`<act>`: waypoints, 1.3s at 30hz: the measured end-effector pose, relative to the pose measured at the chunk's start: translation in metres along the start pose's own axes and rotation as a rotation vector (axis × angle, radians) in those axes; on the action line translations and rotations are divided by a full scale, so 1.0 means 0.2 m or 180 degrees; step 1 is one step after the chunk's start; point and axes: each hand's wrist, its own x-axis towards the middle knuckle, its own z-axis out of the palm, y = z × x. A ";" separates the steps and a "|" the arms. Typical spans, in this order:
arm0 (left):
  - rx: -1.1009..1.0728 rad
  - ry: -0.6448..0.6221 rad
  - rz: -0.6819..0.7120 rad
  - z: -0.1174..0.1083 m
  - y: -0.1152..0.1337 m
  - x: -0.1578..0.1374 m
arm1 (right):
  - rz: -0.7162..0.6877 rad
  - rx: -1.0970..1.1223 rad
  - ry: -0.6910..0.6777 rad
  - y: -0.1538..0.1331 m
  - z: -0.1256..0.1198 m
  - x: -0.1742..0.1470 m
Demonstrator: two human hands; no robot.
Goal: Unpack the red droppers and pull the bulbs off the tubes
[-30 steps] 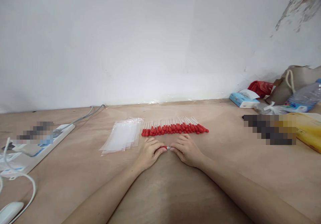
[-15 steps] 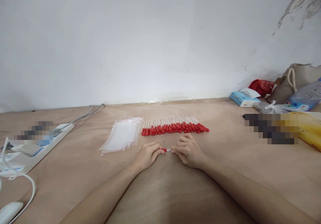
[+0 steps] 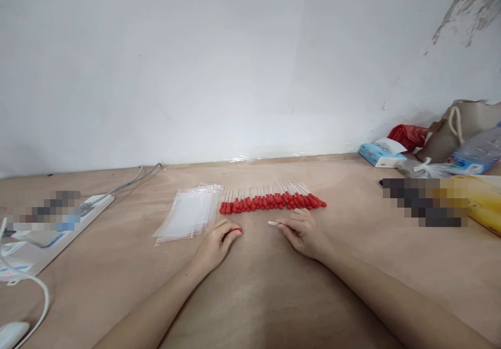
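Note:
My left hand (image 3: 216, 243) is closed in a pinch on a red rubber bulb (image 3: 240, 229), most of it hidden by the fingers. Between the fingertips of my right hand (image 3: 306, 231) is a thin clear tube (image 3: 272, 223) that points left. A gap of bare table separates bulb and tube. Just beyond both hands lies a row of droppers (image 3: 270, 201), their red bulbs toward me and pale slender tubes toward the wall. Left of the row, a stack of clear plastic bags (image 3: 187, 213) lies flat.
At left are a white power strip (image 3: 74, 234) and white cable (image 3: 46, 291). A blue tissue pack (image 3: 381, 155), a red bag (image 3: 409, 136), a grey-brown bag (image 3: 446, 130), a plastic bottle (image 3: 477, 148) and a yellow package (image 3: 485, 200) crowd the right. The wall (image 3: 235, 67) bounds the table's back.
The red bulb and clear tube, joined end to end before, are now apart. My left hand has moved left with the bulb; my right hand has shifted slightly right with the tube.

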 end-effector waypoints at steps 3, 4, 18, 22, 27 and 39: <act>0.0105 0.0436 -0.0094 -0.01 -0.03 -0.02 | 0.0033 -0.0019 -0.0011 0.00 0.01 0.01; 0.0161 0.0569 -0.0128 -0.01 -0.04 -0.03 | 0.0032 -0.0062 0.0025 0.00 0.01 0.01; 0.0841 0.0458 -0.0300 -0.05 -0.09 -0.04 | -0.0144 -0.0970 0.0211 -0.06 0.08 0.05; 0.0962 0.0493 -0.0278 -0.06 -0.06 -0.03 | -0.0053 -0.0731 -0.0027 -0.09 0.06 0.05; 0.1452 0.0728 -0.0224 -0.07 0.00 0.01 | -0.0046 -0.0651 -0.0202 -0.10 0.05 0.05; 0.1752 0.0478 -0.1028 0.01 0.00 0.32 | 0.0407 -0.0318 0.0028 -0.06 0.01 0.04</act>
